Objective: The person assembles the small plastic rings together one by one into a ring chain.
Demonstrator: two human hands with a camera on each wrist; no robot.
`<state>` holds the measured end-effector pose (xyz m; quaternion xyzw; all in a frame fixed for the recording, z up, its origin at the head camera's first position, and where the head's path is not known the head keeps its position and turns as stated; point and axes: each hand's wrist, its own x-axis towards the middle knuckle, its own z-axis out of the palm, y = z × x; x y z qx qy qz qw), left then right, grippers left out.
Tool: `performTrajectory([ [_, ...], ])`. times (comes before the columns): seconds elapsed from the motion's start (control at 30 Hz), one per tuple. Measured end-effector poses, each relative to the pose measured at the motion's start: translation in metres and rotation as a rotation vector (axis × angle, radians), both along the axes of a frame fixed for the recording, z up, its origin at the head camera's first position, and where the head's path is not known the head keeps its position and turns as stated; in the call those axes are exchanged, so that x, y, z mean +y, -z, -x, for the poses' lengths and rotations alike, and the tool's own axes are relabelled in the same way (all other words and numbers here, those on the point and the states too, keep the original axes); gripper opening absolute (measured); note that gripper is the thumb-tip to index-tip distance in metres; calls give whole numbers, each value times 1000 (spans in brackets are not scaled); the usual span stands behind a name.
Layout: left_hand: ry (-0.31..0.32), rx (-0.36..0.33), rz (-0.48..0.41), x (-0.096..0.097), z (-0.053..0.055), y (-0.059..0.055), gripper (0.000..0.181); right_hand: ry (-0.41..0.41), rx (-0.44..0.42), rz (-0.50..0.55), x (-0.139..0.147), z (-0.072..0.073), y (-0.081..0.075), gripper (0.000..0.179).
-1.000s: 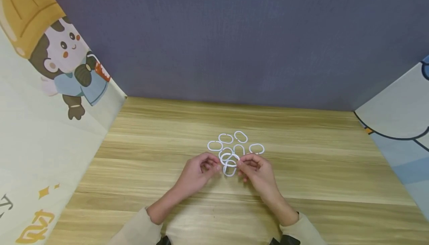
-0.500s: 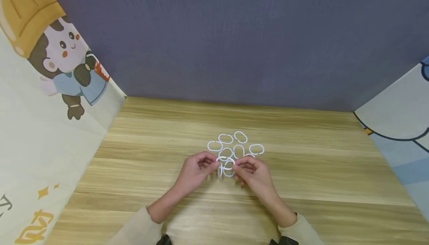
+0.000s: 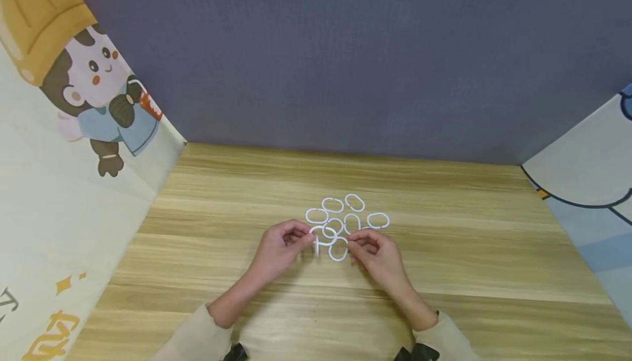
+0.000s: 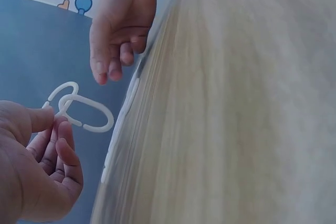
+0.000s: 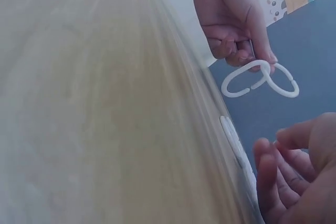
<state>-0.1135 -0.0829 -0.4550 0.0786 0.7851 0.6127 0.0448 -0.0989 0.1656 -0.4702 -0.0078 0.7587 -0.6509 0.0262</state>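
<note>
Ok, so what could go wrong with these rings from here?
Only the left hand pinches the linked white split rings, so a slip could drop the pair onto the loose rings on the table. Both linked rings have gaps, so tilted the wrong way they might slide apart. The right hand seems to hold nothing and is close to the loose rings, so it could perhaps nudge them.

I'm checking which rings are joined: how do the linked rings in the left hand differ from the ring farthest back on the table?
The linked rings are held off the table, pinched by the left hand; the back ring lies flat on it.
The linked rings pass through each other; the back ring is single, apart from its neighbours.
Both are white and oval.
</note>
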Motion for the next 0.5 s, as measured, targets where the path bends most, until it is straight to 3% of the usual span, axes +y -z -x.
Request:
performTrajectory([
  [0.23, 9, -11, -14, -2, 0, 0, 12, 47, 57, -162, 1, 7, 9, 8],
  [0.5, 17, -8, -12, -4, -1, 1, 13, 102, 253, -519, -2, 14, 14, 12],
])
